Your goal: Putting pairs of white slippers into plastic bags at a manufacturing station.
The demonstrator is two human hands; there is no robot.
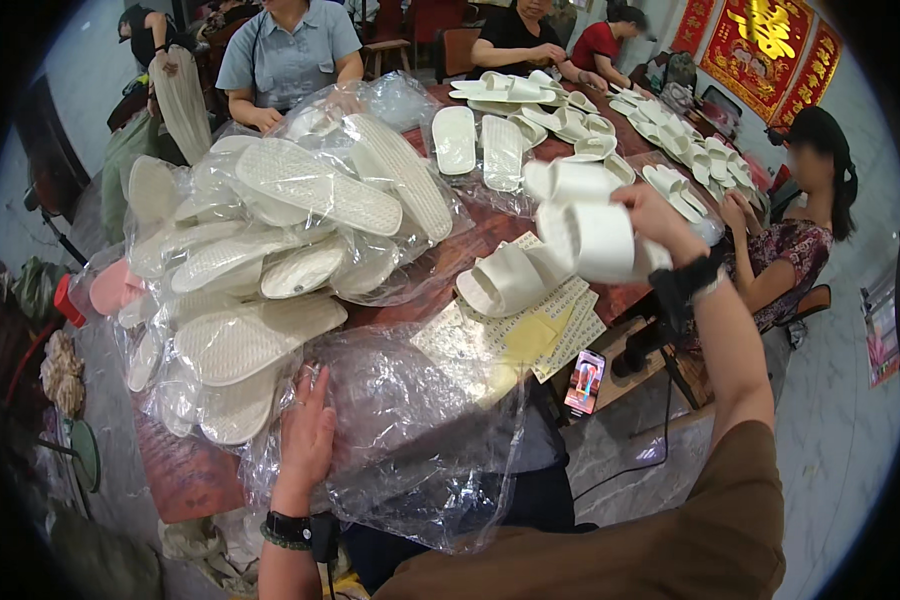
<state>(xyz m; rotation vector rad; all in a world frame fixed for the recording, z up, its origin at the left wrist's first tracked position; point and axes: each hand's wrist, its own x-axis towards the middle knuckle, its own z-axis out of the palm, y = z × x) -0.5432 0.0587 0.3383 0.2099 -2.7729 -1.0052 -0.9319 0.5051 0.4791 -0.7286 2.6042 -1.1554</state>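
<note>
My right hand [658,218] grips a white slide slipper [602,240] by its strap, above the table's right part. Another white slipper [570,182] is just behind it, blurred; whether I hold that one too I cannot tell. Below them a white slipper [510,282] rests on sticker sheets [470,340]. My left hand [307,430] lies with fingers stretched on a clear plastic bag [400,400] at the table's near edge, beside a heap of bagged white slippers [260,335].
The dark red table [185,470] carries more white slippers [560,120] in rows at the far right. A lit phone [584,382] is near its right edge, above a wooden stool [660,400]. Several people sit or stand around. A pink slipper [117,288] pokes out at left.
</note>
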